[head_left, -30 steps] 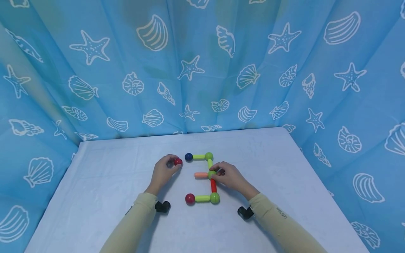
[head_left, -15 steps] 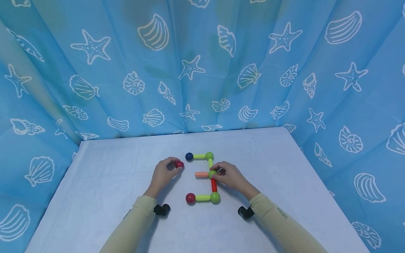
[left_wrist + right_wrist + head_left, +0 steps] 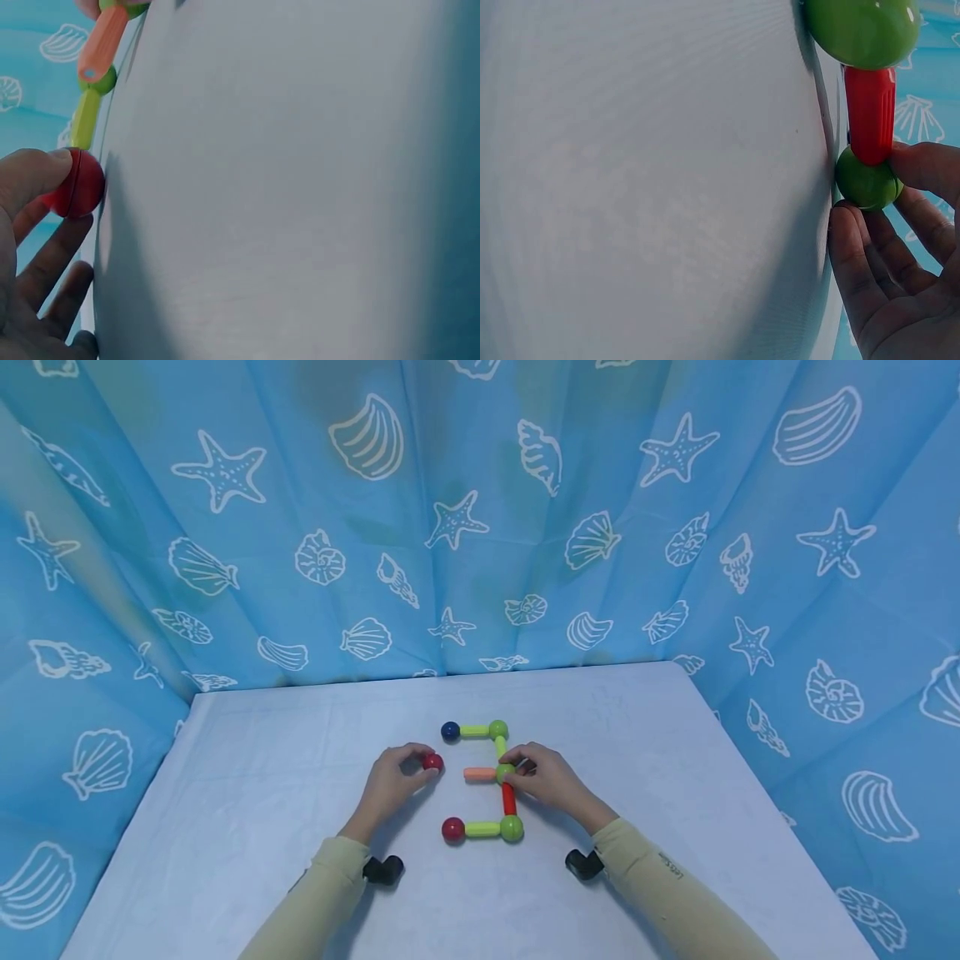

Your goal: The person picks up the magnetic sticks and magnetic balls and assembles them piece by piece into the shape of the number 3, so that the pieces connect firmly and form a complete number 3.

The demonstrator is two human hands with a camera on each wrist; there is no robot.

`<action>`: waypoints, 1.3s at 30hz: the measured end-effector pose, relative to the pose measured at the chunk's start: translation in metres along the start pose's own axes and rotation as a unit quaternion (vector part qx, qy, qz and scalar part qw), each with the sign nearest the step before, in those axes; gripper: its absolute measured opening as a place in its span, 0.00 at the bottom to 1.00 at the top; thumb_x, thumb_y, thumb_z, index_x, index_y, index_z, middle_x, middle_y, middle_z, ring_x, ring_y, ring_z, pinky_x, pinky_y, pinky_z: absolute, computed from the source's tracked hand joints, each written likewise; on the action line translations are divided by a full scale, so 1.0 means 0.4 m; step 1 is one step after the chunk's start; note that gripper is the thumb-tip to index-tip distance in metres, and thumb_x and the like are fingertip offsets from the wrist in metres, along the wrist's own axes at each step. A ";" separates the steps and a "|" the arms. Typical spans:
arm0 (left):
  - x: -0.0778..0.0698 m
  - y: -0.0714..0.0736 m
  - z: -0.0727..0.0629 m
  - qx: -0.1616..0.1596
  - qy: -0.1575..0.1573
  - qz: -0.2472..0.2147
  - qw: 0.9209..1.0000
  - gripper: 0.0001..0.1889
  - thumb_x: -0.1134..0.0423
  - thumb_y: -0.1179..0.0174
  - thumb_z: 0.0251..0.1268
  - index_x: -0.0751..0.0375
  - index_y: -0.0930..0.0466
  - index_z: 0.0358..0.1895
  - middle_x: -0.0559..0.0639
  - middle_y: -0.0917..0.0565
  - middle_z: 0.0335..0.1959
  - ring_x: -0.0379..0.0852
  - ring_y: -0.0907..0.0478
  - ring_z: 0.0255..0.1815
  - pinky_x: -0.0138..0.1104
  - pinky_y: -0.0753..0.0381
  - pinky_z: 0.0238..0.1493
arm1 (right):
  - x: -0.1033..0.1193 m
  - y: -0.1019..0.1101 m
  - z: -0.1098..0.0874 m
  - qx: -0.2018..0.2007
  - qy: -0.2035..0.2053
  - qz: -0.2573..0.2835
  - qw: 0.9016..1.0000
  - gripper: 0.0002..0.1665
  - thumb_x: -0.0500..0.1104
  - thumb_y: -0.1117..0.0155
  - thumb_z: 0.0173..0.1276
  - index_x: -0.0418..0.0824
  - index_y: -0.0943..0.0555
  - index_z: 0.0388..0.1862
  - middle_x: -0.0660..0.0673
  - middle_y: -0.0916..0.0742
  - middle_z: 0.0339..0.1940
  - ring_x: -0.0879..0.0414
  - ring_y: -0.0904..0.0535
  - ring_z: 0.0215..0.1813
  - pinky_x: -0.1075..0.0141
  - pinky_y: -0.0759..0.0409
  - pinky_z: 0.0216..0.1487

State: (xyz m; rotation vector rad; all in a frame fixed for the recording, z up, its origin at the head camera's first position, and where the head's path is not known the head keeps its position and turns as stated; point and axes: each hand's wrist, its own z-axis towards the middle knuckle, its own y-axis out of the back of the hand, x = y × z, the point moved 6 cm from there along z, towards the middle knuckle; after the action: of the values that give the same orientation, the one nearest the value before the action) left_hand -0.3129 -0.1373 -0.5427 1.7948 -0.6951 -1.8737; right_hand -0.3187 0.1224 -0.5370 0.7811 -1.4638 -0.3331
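Between thumb and fingers my left hand [image 3: 390,783] pinches a loose red ball [image 3: 432,762], also large in the left wrist view. To its right lies the free end of an orange rod [image 3: 480,774], a small gap away from the ball. That rod joins the middle green ball [image 3: 505,773], which my right hand [image 3: 550,779] grips. A red rod [image 3: 870,112] runs from this ball to the lower green ball [image 3: 512,828]. A yellow-green rod [image 3: 482,830] links that one to a dark red ball [image 3: 453,830].
At the far end of the joined shape are an upper green ball [image 3: 498,729], a yellow-green rod [image 3: 474,731] and a dark blue ball [image 3: 450,732]. Everything lies on a white-covered table [image 3: 247,777]. A blue shell-patterned curtain [image 3: 450,568] surrounds its back and sides.
My left hand has carried the red ball slightly right and towards me, down level with the orange rod. My right hand stays on the middle green ball.
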 end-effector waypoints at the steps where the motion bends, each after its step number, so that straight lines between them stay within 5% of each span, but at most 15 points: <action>1: -0.002 -0.001 -0.003 0.001 -0.003 0.000 1.000 0.18 0.59 0.27 0.62 0.51 0.16 0.56 0.48 0.17 0.53 0.51 0.25 0.63 0.51 0.25 0.66 | 0.000 0.000 0.000 0.000 0.000 0.000 1.000 0.13 0.42 0.27 0.67 0.51 0.15 0.50 0.54 0.17 0.43 0.57 0.21 0.43 0.64 0.17 0.47; 7: -0.015 -0.010 -0.021 0.006 -0.013 -0.004 1.000 0.19 0.59 0.26 0.61 0.50 0.16 0.55 0.46 0.16 0.51 0.50 0.24 0.61 0.51 0.24 0.64 | 0.003 0.001 0.000 -0.002 0.001 -0.002 1.000 0.13 0.43 0.27 0.67 0.51 0.14 0.50 0.54 0.17 0.43 0.57 0.21 0.43 0.63 0.17 0.48; 14: -0.032 -0.024 -0.028 0.011 -0.048 0.002 0.999 0.18 0.61 0.26 0.60 0.52 0.16 0.54 0.45 0.14 0.48 0.51 0.22 0.62 0.56 0.47 0.78 | 0.003 0.000 -0.001 -0.002 0.002 -0.004 1.000 0.13 0.42 0.27 0.67 0.50 0.14 0.50 0.54 0.17 0.43 0.57 0.21 0.43 0.63 0.17 0.47; 18: -0.035 -0.035 -0.029 0.012 -0.056 0.006 0.998 0.18 0.60 0.26 0.60 0.52 0.15 0.54 0.44 0.14 0.48 0.50 0.22 0.62 0.55 0.52 0.79 | 0.004 -0.001 -0.002 -0.002 0.001 -0.007 1.000 0.13 0.42 0.27 0.67 0.50 0.14 0.50 0.54 0.17 0.43 0.57 0.21 0.43 0.63 0.17 0.47; 39: -0.051 -0.044 -0.031 0.014 -0.067 0.022 0.997 0.19 0.58 0.26 0.60 0.51 0.14 0.55 0.45 0.13 0.50 0.52 0.26 0.67 0.59 0.56 0.79 | -0.012 -0.004 0.001 0.000 -0.003 0.000 1.000 0.15 0.43 0.28 0.68 0.52 0.15 0.53 0.55 0.16 0.47 0.58 0.20 0.45 0.63 0.16 0.50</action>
State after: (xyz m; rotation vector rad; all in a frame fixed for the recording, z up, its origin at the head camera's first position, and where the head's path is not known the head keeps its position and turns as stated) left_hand -0.2990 -0.1113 -0.5385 1.6685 -0.8046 -1.9768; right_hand -0.3192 0.1241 -0.5417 0.7801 -1.4693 -0.3360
